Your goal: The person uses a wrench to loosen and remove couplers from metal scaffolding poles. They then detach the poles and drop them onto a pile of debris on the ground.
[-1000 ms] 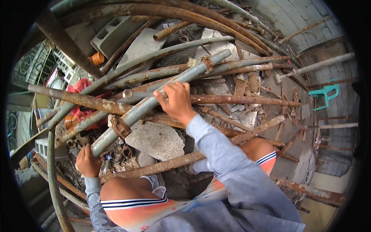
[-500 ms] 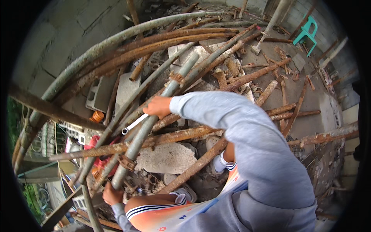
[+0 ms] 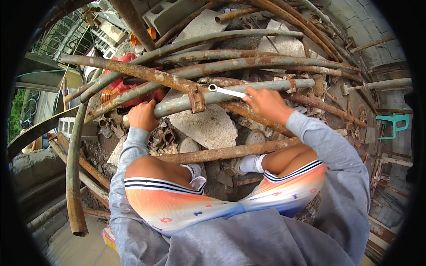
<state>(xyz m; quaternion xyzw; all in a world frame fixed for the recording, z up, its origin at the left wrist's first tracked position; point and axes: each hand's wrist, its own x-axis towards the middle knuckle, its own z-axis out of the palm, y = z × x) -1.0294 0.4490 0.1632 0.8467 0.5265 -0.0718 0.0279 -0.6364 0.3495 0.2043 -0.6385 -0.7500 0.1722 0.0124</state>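
Plainly largest is the block wall (image 3: 370, 26) at the upper right, its outer edge cut off by the black fisheye rim. Below it sprawls a heap of rusty pipes (image 3: 133, 75), so crossed that many lengths and ends are hidden under others. A grey top (image 3: 248, 241) runs out of view at the lower edge, above it pale orange shorts (image 3: 186, 199) with striped hems. The grey pipe (image 3: 177, 104) lies across the heap beyond the knees, its right end bare and its left end mostly covered by fingers. A pale concrete slab (image 3: 206, 126) shows beneath it, partly overlapped. Off to the right stands a green plastic stool (image 3: 395, 125). A hollow concrete block (image 3: 171, 17) meets the top edge. Red plastic (image 3: 116, 84), perhaps a bag, sits behind the pipes; whether it holds anything cannot be told. The left hand (image 3: 143, 116) is wrapped around the grey pipe; the right hand (image 3: 270, 105) is closed on a wrench (image 3: 230, 92), its palm over the pipe, the contact there hidden. An orange ribbed piece (image 3: 108, 95) lies beside the red plastic. Two rusty clamps (image 3: 196, 101) circle the grey pipe, the farther partly behind the right hand. The wrench's ring end rests near the other clamp.
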